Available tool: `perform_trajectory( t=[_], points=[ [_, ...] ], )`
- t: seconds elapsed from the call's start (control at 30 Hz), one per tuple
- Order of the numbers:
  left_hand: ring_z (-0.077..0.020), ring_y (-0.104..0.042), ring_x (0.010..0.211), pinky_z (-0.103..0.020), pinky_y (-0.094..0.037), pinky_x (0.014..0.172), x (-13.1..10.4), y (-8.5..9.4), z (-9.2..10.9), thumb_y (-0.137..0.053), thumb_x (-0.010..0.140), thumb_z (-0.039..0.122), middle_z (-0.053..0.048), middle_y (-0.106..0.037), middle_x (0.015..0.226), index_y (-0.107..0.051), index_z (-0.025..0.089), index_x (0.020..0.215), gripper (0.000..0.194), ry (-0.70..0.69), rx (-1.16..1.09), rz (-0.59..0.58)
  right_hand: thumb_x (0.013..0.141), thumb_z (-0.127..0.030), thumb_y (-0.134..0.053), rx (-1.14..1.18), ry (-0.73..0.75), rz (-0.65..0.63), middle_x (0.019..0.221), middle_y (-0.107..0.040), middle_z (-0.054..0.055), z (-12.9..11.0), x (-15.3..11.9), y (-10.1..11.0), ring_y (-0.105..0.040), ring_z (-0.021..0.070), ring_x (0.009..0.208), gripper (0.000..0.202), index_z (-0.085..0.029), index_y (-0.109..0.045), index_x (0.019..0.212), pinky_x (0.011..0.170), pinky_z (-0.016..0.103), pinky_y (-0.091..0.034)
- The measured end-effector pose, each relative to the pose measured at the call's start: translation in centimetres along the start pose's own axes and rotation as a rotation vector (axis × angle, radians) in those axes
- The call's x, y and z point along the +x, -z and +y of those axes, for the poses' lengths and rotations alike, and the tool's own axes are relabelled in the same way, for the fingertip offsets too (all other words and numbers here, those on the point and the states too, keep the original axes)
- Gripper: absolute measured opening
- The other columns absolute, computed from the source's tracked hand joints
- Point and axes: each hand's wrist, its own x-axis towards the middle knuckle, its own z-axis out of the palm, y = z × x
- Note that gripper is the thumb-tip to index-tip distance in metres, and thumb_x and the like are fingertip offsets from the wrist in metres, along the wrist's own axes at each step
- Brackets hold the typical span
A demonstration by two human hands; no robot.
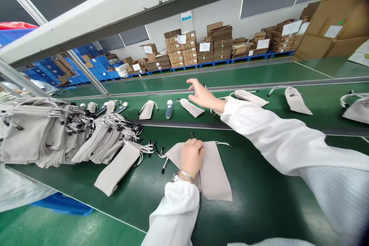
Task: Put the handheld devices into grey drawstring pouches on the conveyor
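Observation:
My left hand [192, 156], fingers curled, grips the upper part of a light grey drawstring pouch [216, 177] on the green work surface. Another pouch [174, 153] lies partly under that hand, its cords and black cord ends spread to the left. My right hand [201, 94] is stretched over the raised belt behind, its fingers apart and nothing between them. Just below it on the belt lies a filled grey pouch [191, 108]. Left of that pouch is a small blue-grey device with a white end [169, 110].
Piles of grey pouches [43, 134] cover the left of the work surface, with a small stack [118, 167] beside them. More pouches [296, 100] lie along the belt [129, 115]. A white beam [115, 11] crosses overhead. Cartons [178, 50] stand by the far wall.

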Motion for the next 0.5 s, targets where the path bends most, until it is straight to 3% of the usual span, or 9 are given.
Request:
perform_trajectory(
  t=[0.1,0.17,0.27,0.4,0.5],
  points=[
    [-0.0249,-0.059,0.102,-0.041,-0.048,0.091,-0.4,0.0,0.0,-0.060,0.085,0.006,-0.006,-0.065,0.105,-0.066,0.022,0.104,0.026,0.007,0.041,-0.015,0.091,-0.034,-0.062,-0.093,-0.137,-0.262,0.125,-0.064,0.015,0.0,3.5,-6.1,-0.066,0.0235,0.095,0.055,-0.017,-0.042,0.140,0.082,0.034,-0.050],
    [-0.0254,-0.059,0.103,-0.042,-0.048,0.090,-0.4,0.1,-0.1,-0.061,0.086,0.007,-0.007,-0.064,0.107,-0.066,0.022,0.105,0.024,0.010,0.050,-0.039,0.090,-0.041,-0.064,-0.116,-0.210,-0.297,0.119,-0.066,0.019,-0.5,4.9,-9.8,-0.067,0.0290,0.099,0.052,-0.013,-0.048,0.130,0.085,0.038,-0.049],
    [-0.0264,-0.058,0.100,-0.043,-0.048,0.088,-0.4,0.0,-0.2,-0.061,0.089,0.013,-0.007,-0.064,0.104,-0.067,0.023,0.096,0.013,0.015,0.048,-0.045,0.086,-0.044,-0.068,-0.149,-0.322,-0.289,0.126,-0.061,0.026,-0.9,6.1,-13.8,-0.063,0.0370,0.113,0.061,-0.010,-0.045,0.130,0.091,0.044,-0.047],
    [-0.0287,-0.056,0.107,-0.044,-0.047,0.089,-0.3,0.0,-0.2,-0.062,0.088,0.012,-0.010,-0.064,0.115,-0.064,0.022,0.113,0.027,0.020,0.042,-0.037,0.081,-0.030,-0.072,-0.091,-0.397,-0.288,0.126,-0.060,0.026,-0.5,6.3,-15.7,-0.063,0.0372,0.113,0.064,-0.010,-0.039,0.133,0.089,0.045,-0.048],
    [-0.0264,-0.056,0.101,-0.042,-0.046,0.086,-0.1,0.1,-0.2,-0.062,0.088,0.012,-0.007,-0.065,0.105,-0.065,0.022,0.101,0.017,0.000,0.073,-0.042,0.085,-0.025,-0.067,0.036,-0.376,-0.281,0.114,-0.065,0.019,0.2,5.3,-14.3,-0.065,0.0309,0.106,0.047,-0.013,-0.045,0.124,0.087,0.039,-0.049]
  ],
)
